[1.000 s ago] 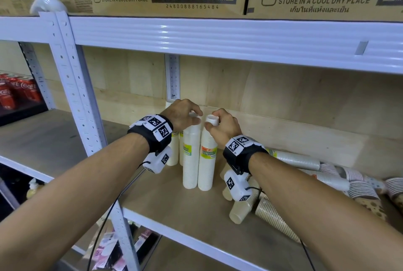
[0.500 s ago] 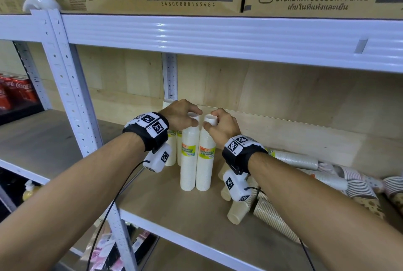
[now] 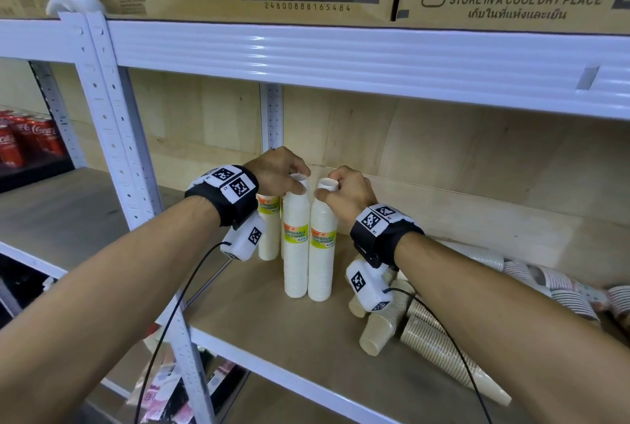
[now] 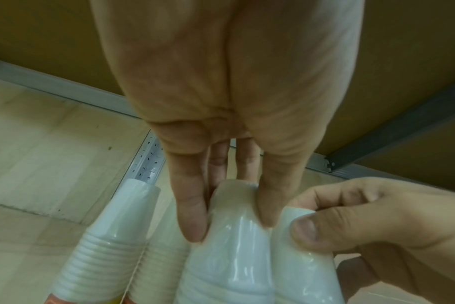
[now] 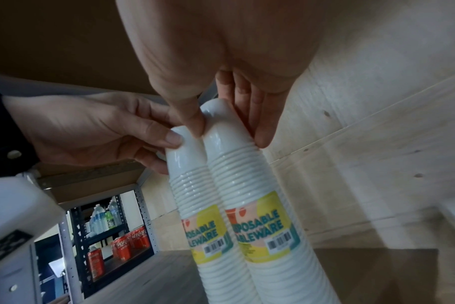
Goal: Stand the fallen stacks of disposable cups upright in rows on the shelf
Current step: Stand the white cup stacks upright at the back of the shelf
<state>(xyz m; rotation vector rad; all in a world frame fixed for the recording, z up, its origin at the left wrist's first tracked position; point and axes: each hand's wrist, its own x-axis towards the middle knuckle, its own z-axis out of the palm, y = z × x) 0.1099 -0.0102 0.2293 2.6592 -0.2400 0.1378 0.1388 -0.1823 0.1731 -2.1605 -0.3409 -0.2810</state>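
Behind and left of the two front stacks, against the rear upright post (image 3: 271,116): white stacks (image 3: 268,229) already upright, the back row. Next, left hand (image 3: 278,171) curled over the top of the left front stack (image 3: 296,253), thumb and fingers pinching its topmost cup; stack upright, base on the shelf board (image 3: 259,314), just touching its neighbour. To its right, right hand (image 3: 347,193) pinching the top of the right front stack (image 3: 320,260) the same way, thumb on the near side, fingers round the far side. Both sleeves plastic-wrapped, yellow labels toward the camera. Step in hand, by the look of it: squaring this pair into a front row, tops steadied while the bases settle. Further right of the pair: fallen stacks (image 3: 439,345) of brown and patterned paper cups lying on their sides, some overlapping, reaching to the frame edge. Next move probably: loosening both pinches gently so neither tall, light stack tips, then reaching right for the nearest fallen one, gripping mid-length and lifting it base-down beside the right front stack.
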